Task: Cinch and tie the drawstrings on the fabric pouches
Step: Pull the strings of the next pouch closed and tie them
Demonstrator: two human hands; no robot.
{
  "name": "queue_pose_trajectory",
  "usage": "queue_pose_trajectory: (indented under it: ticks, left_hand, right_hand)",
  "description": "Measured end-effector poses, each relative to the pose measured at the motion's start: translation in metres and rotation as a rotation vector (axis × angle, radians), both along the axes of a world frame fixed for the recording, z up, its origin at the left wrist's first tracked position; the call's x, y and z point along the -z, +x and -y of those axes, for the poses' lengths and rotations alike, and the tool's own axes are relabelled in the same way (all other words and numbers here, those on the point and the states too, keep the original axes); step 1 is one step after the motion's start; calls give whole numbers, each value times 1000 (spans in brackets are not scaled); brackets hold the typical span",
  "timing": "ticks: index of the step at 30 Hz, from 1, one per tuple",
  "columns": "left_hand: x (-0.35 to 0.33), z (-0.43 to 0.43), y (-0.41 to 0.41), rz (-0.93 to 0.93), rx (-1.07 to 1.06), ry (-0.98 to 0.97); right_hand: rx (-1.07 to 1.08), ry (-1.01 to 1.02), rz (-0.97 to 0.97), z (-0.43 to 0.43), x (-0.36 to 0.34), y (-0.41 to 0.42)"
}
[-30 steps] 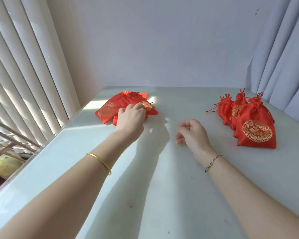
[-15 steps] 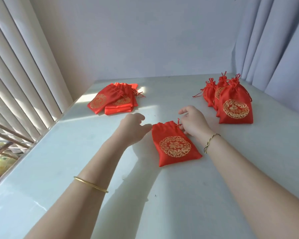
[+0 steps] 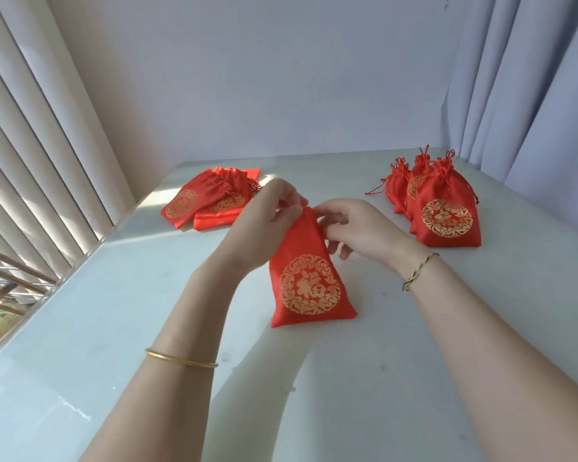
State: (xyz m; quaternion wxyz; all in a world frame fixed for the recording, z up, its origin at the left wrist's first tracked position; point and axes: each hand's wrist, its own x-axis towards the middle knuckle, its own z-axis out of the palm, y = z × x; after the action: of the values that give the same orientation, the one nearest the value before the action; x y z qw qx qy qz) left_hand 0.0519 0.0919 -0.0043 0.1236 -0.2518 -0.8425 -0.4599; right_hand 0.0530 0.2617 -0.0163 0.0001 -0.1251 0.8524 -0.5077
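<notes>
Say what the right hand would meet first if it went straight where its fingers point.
The right hand would first meet the held pouch near its top, then likely the left hand.

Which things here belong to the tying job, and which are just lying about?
Job: held pouch, pinched at its top by left hand and right hand; flat untied pouches at left; cinched pouches at right.
Not part of it: blinds, curtain, gold bangle, cord bracelet.

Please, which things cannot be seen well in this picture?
Head view:
Drawstrings of the held pouch: hidden by the left hand and right hand pinching its top.
Flat pile: overlapping pouches, count unclear.
Tied pouches: rear ones hidden behind the front one.
</notes>
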Motion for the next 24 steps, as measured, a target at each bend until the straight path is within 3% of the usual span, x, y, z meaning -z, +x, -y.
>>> queue_pose_trajectory:
  ticks: [6, 13, 17, 24]
  left_hand:
    - [-15, 12, 3, -255, -30, -191]
    - [-12, 21, 2, 104, -32, -94]
    - [-18, 22, 3, 71, -49, -138]
    - [-22, 28, -1, -86, -224, -250]
  right_hand:
    - [81, -92, -224, -8, -23, 6]
    - [67, -147, -263, -16, -29, 10]
    - [98, -150, -311, -16, -33, 10]
    - [242, 114, -324, -21, -25, 6]
